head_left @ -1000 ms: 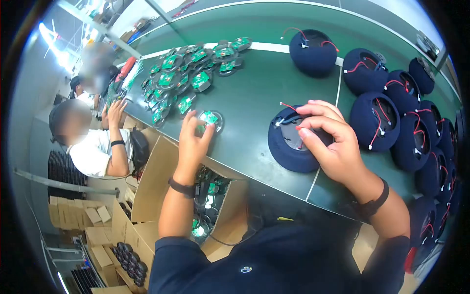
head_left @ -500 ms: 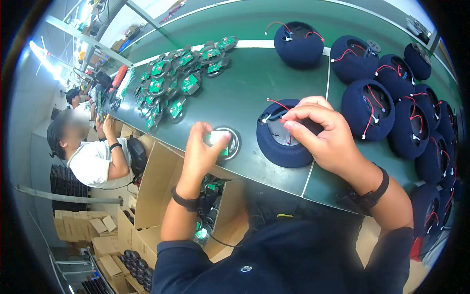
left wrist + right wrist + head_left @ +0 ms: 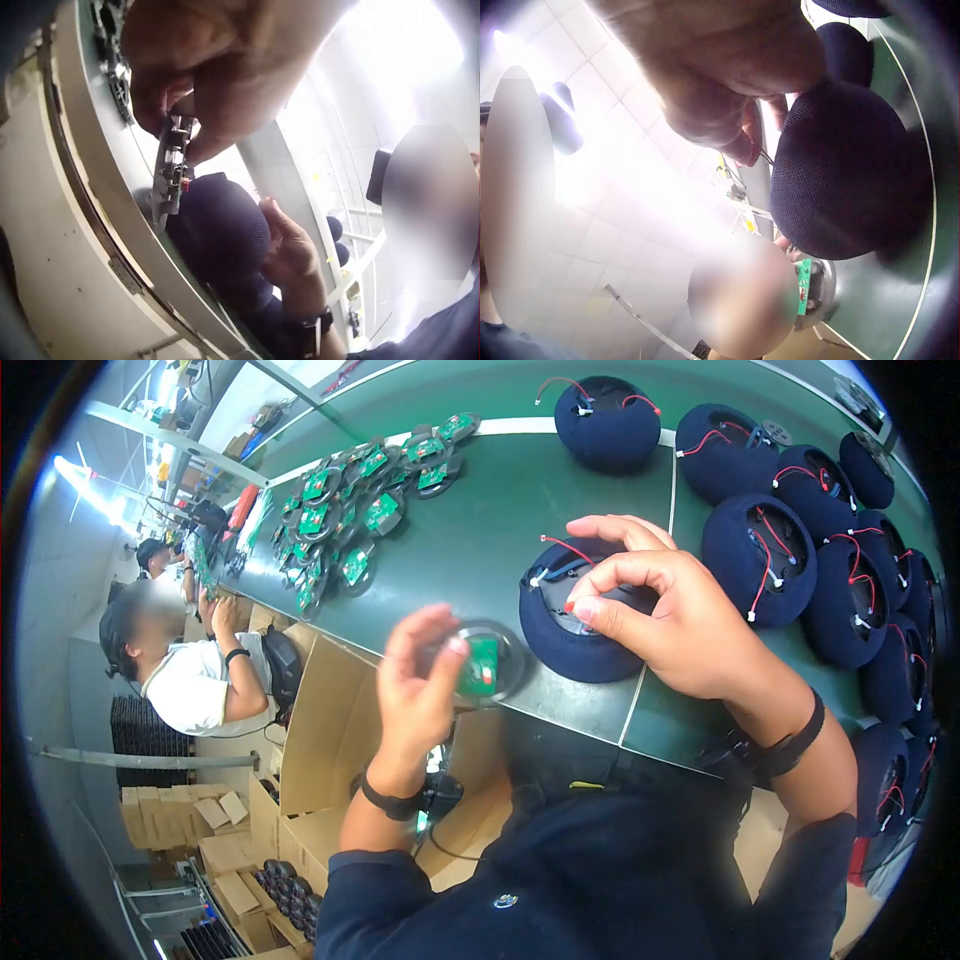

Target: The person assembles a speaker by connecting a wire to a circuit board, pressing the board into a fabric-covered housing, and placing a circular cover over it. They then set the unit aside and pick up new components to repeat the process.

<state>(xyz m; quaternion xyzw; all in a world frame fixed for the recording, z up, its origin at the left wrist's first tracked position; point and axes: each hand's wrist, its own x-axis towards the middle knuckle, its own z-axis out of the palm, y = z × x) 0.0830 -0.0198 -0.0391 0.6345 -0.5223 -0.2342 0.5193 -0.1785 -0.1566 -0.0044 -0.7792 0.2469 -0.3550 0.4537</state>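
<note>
My left hand (image 3: 415, 690) grips a clear-rimmed round disc carrying a green circuit board (image 3: 483, 665), blurred in the head view. In the left wrist view the board (image 3: 174, 165) appears edge-on between thumb and fingers, close to a navy fabric-covered round shell (image 3: 225, 225). That shell (image 3: 572, 652) sits on the green table with its open side up, just right of the disc. Over its opening, my right hand (image 3: 675, 610) pinches a red wire end (image 3: 571, 607) between thumb and forefinger. Another red wire (image 3: 565, 547) with a white plug sticks out at the shell's far rim.
Several similar board discs (image 3: 355, 565) lie heaped at the table's far left. More navy shells (image 3: 760, 565) with red wires crowd the right side. An open cardboard box (image 3: 335, 710) stands below the table's front edge. Another person (image 3: 215, 680) sits at left.
My left hand has taken hold of the board disc, lifted and tilted it, and brought it rightward toward the shell. My right hand stays at the shell, pinching the wire.
</note>
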